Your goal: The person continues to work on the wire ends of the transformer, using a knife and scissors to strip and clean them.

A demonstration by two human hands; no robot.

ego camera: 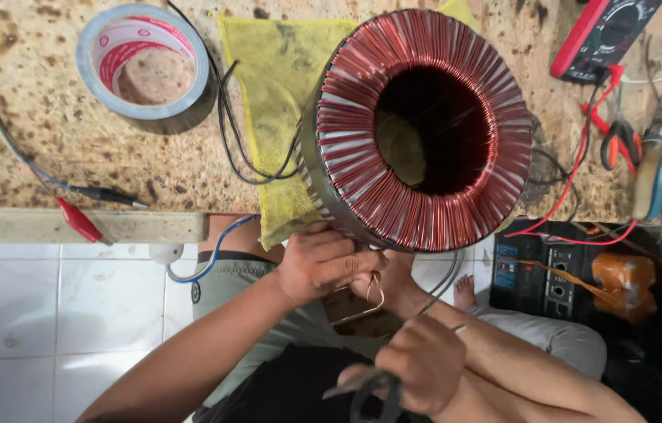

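A big ring-shaped coil (354, 102) wound in red-copper wire stands on a yellow cloth (276, 78) at the workbench's front edge. My left hand (319, 262) is closed just under the coil's lower rim, pinching a bent copper wire end (378, 296) that loops below my fingers. My right hand (425, 364) is lower and nearer to me, fisted around a black-handled cutting tool (370, 388). A third hand (397, 278) rests against the coil's underside beside my left hand, its forearm running to the lower right. Whose hand it is cannot be told.
A grey tape roll (92, 47) lies at the back left. Red (76, 219) and black (108, 194) crocodile clips sit near the bench edge. A red multimeter (605, 35), pliers (620, 141) and leads are at the right. A black box (542, 274) stands on the floor.
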